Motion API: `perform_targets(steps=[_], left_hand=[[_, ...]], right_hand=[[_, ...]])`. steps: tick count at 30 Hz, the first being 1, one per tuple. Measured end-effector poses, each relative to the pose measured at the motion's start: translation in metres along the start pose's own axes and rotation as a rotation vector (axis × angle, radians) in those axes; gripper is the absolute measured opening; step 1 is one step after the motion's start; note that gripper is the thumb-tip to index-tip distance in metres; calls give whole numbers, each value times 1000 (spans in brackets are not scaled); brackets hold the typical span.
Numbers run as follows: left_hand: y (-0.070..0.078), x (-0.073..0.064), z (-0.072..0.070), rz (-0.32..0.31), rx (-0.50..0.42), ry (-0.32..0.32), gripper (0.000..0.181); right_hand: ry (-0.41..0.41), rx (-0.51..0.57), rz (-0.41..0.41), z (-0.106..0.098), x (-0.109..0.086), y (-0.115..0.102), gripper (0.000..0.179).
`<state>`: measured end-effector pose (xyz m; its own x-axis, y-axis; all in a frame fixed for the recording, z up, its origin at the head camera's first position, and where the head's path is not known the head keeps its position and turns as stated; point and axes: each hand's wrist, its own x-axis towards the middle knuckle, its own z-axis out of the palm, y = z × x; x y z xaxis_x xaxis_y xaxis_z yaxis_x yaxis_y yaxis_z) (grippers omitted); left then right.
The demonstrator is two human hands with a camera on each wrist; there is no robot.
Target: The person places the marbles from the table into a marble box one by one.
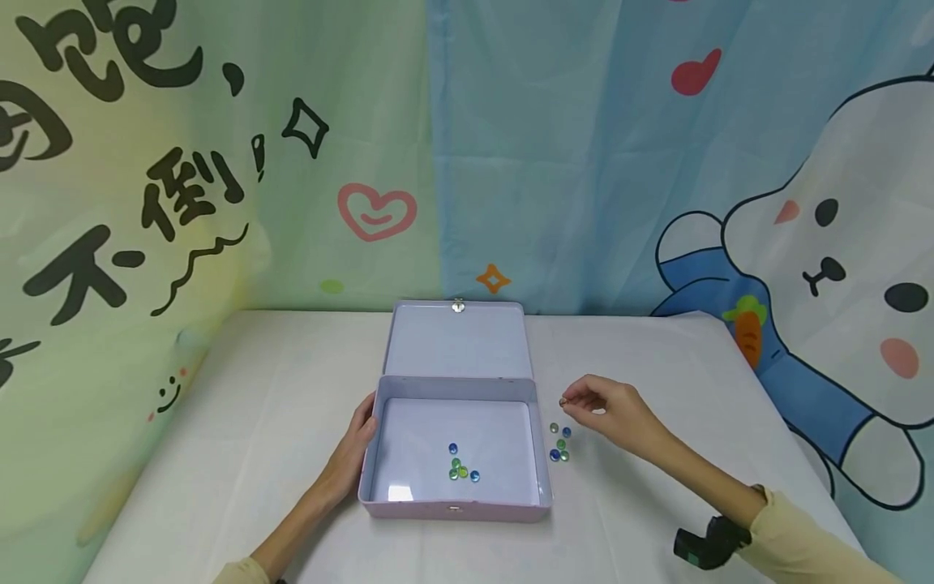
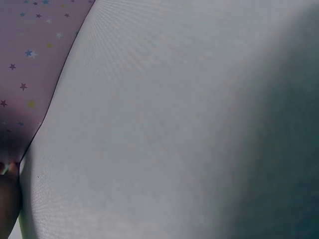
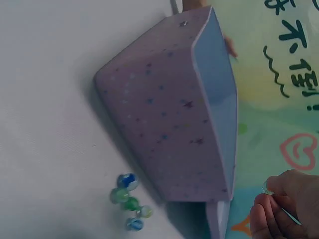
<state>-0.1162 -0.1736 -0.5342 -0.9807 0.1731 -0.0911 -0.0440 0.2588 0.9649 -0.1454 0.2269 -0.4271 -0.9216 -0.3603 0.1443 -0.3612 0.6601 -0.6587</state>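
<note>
My left hand (image 1: 355, 446) rests along the left wall of a shallow metal box (image 1: 456, 511), which stands with its hinged lid (image 1: 458, 341) laid back. In the left wrist view, fingertips lie against the box's pink, star-printed side (image 2: 35, 59). Beyond the box's right wall, my right hand (image 1: 609, 412) is raised and pinches a glass marble (image 3: 266, 187) between thumb and fingertip. Below that hand, several loose marbles (image 1: 561, 444), blue, green and clear, lie on the table. Inside the box sits another group of blue and green marbles (image 1: 456, 463).
A white cloth (image 1: 292, 357) covers the table. Behind it hangs a printed backdrop (image 1: 525, 162) with a cartoon bear, hearts and lettering. A black wrist camera (image 1: 711, 543) is strapped at my right sleeve.
</note>
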Motion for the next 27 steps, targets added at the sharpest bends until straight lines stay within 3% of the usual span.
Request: perform_targets(steps=[12, 18, 27], left_hand=[[0, 1, -1, 12, 0, -1, 52], [-1, 1, -1, 17, 2, 1, 53], [1, 0, -1, 16, -7, -8, 53]], right_hand=[[-167, 83, -84, 7, 40, -48, 11], [-226, 134, -162, 28, 65, -68, 10], [-312, 141, -199, 64, 95, -86, 8]])
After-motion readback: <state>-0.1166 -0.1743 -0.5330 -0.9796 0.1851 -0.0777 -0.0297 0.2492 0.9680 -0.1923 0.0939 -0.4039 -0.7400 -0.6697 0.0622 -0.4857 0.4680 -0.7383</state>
